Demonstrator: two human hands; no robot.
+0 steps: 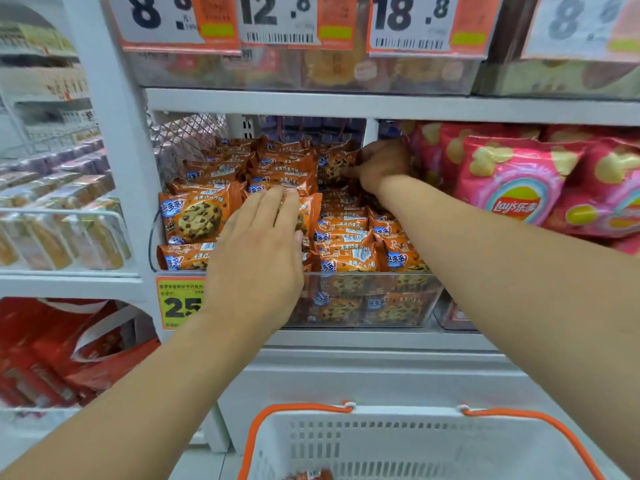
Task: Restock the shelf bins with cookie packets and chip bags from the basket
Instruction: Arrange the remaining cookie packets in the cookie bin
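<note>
A clear plastic shelf bin [367, 299] holds several orange cookie packets [194, 216]. My left hand [256, 251] lies flat on the packets near the bin's front, fingers straight. My right hand [381, 164] reaches to the back right of the bin and pinches an upright cookie packet [336, 164]. Pink chip bags [512, 181] fill the space to the right. The white basket [398, 445] with orange handles stands below, a bit of an orange packet showing at its bottom edge.
Price tags [284, 19] hang from the upper shelf edge above more clear bins. A yellow price label [180, 303] sits on the bin's front left. Red packages [52, 358] fill the lower left shelf. A white upright post [104, 133] borders the bin on the left.
</note>
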